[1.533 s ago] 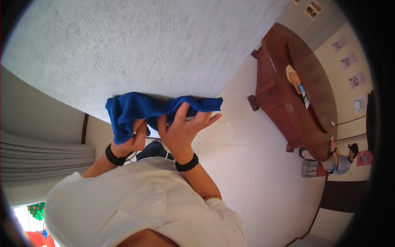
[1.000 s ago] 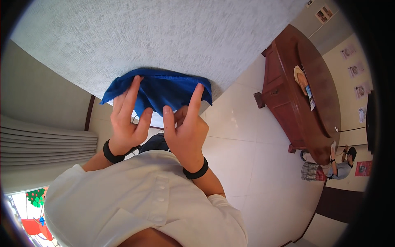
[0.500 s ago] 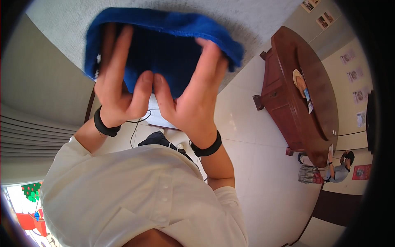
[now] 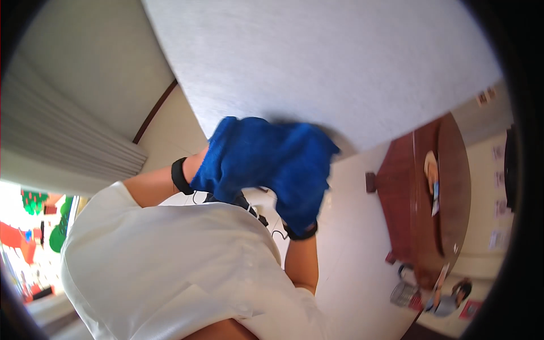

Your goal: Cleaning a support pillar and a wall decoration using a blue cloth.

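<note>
A soft blue cloth (image 4: 266, 150) with rumpled folds and a ribbed edge covers both of my hands, in front of a pale grey surface. Only the heel of my left hand (image 4: 196, 164) and its black wristband show at the cloth's left edge. My right hand lies under the cloth's lower right part, and a sliver of skin is all that shows by its black wristband (image 4: 300, 231). The fingers of both hands are hidden, so their grip does not show. The cloth spans the gap between the two hands and sags at the middle.
Ahead spreads the pale grey surface (image 4: 317, 56). A dark red wooden desk (image 4: 402, 192) stands to the right, carrying a tan object (image 4: 432, 167). Beyond it a person (image 4: 447, 303) is near a wire basket (image 4: 405, 294). Grey curtains (image 4: 85, 124) hang at left.
Before, my fingers were spread inside the blue cloth's opening, thumbs together. The cloth now lies over both hands and hides them. My hands have come down and closer to my body; the view has shifted.
</note>
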A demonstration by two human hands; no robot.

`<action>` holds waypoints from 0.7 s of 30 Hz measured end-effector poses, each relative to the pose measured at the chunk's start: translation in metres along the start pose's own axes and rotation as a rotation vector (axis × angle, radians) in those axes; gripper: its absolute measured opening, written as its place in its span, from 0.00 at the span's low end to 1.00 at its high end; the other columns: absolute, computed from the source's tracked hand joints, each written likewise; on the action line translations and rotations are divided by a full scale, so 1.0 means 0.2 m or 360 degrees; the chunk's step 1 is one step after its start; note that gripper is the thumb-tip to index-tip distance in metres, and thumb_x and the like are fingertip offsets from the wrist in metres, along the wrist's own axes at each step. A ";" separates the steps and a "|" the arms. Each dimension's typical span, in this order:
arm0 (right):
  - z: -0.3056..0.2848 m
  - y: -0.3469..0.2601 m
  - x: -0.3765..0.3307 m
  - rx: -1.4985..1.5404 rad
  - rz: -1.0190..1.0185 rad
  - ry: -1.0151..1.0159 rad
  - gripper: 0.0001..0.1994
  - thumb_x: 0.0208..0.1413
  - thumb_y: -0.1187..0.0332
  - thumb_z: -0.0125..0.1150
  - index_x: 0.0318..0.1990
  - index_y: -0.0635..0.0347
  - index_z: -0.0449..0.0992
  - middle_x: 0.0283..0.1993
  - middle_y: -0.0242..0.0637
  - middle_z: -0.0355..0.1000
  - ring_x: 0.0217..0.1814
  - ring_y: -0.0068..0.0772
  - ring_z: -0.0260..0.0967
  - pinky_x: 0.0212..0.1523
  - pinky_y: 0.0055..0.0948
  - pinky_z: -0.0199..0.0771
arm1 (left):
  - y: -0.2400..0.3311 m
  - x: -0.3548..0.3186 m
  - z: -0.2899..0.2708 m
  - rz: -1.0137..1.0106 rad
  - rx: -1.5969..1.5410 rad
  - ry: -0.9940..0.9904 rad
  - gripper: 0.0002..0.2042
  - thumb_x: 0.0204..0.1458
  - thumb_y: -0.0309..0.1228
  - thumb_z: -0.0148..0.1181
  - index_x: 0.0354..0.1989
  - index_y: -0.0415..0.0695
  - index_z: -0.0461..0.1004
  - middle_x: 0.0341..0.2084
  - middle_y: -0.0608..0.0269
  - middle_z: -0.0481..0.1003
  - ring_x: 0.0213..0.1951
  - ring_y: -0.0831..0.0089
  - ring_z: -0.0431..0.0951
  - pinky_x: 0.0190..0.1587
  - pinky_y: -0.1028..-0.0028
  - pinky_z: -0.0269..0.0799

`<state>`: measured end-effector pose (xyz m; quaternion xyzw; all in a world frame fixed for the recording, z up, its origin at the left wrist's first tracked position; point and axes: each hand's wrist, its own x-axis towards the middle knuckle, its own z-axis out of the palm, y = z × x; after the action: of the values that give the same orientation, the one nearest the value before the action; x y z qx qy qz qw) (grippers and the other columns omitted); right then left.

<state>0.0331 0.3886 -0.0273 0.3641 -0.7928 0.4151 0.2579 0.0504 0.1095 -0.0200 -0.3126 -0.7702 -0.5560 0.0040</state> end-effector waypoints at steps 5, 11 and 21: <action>-0.10 -0.13 -0.20 -0.0568 0.0437 -0.0463 0.20 0.53 0.74 0.65 0.55 0.60 0.76 0.54 0.44 0.75 0.57 0.46 0.71 0.55 0.37 0.71 | 0.13 -0.05 0.00 -0.0084 -0.0355 0.0004 0.27 0.60 0.40 0.60 0.65 0.41 0.65 0.64 0.53 0.66 0.63 0.61 0.67 0.66 0.63 0.60; 0.13 0.09 -0.24 0.0128 0.0546 -0.0058 0.24 0.57 0.63 0.63 0.59 0.63 0.69 0.58 0.49 0.69 0.59 0.45 0.68 0.58 0.36 0.67 | -0.20 -0.17 0.04 0.0031 0.0580 0.0013 0.28 0.57 0.40 0.63 0.65 0.42 0.66 0.64 0.49 0.65 0.64 0.59 0.65 0.67 0.61 0.58; 0.00 -0.18 -0.14 0.0434 0.0781 -0.0085 0.17 0.52 0.69 0.66 0.49 0.61 0.74 0.46 0.42 0.75 0.50 0.45 0.72 0.48 0.36 0.71 | 0.14 0.01 0.03 -0.0366 -0.0427 -0.0162 0.19 0.62 0.34 0.56 0.59 0.37 0.71 0.51 0.54 0.77 0.51 0.67 0.76 0.56 0.68 0.70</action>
<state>0.0774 0.3842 -0.0302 0.2034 -0.8006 0.5583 0.0773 0.0643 0.1195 0.0016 -0.2478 -0.7191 -0.6339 -0.1403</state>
